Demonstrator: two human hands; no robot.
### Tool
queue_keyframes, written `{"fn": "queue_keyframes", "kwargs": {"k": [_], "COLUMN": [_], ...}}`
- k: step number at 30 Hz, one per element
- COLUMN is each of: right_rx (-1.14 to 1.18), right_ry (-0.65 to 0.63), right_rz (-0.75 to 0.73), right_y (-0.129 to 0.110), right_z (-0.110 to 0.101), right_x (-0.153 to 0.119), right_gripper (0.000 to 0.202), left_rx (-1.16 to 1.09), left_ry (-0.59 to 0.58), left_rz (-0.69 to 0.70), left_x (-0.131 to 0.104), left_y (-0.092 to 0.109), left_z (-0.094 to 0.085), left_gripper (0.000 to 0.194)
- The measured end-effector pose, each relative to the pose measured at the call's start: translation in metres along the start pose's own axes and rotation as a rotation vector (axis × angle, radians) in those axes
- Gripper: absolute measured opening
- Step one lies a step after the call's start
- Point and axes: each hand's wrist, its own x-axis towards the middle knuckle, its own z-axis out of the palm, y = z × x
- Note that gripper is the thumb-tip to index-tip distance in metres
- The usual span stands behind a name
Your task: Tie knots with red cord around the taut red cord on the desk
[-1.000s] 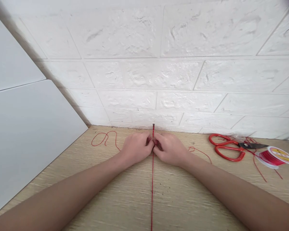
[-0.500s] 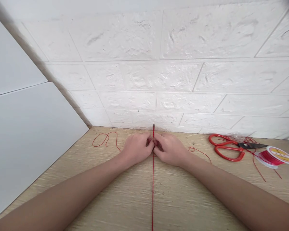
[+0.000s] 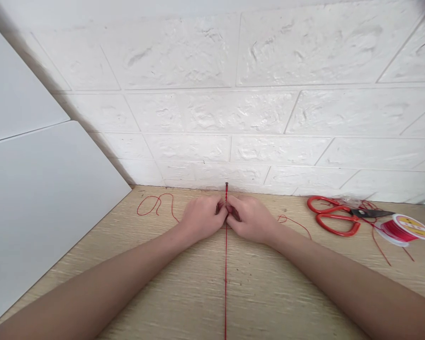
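Note:
A taut red cord (image 3: pixel 225 283) runs from the bottom edge up between my hands to a small dark peg (image 3: pixel 226 183) at the foot of the wall. Just below the peg the cord is a twisted or knotted red length (image 3: pixel 226 193). My left hand (image 3: pixel 203 217) and my right hand (image 3: pixel 250 218) meet at the cord, fingertips pinched together on red cord. One loose strand (image 3: pixel 172 203) curls out beyond my left hand, another (image 3: pixel 297 224) beyond my right. The fingertips partly hide the spot where the strands meet.
Scissors with red handles (image 3: pixel 340 232) lie on the wooden tabletop (image 3: pixel 156 302) at the right. Beside them are a spool of red cord (image 3: pixel 398 230) and a clear plastic scrap. White panels (image 3: pixel 46 198) stand at the left, and a white brick-patterned wall (image 3: pixel 205 111) rises behind.

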Motion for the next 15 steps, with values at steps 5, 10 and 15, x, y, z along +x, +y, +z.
{"fn": "queue_keyframes", "kwargs": {"k": [5,10,15], "right_rx": [-0.018,-0.023,-0.036], "right_ry": [0.006,0.001,-0.01], "right_rz": [-0.005,-0.005,-0.002], "right_y": [-0.0002,-0.0003,-0.0004], "right_z": [0.0004,0.0002,-0.0004], "right_x": [-0.0004,-0.0005,-0.0003], "right_gripper": [0.001,0.002,0.002], "left_rx": [0.004,0.001,0.001], "left_ry": [-0.005,-0.009,-0.016], "left_rz": [-0.008,-0.009,-0.011], "left_x": [0.0004,0.0003,-0.0006], "left_y": [0.0008,0.0012,0.0023], "left_z": [-0.0009,-0.0016,-0.0025], "left_gripper": [0.025,0.025,0.025]}}
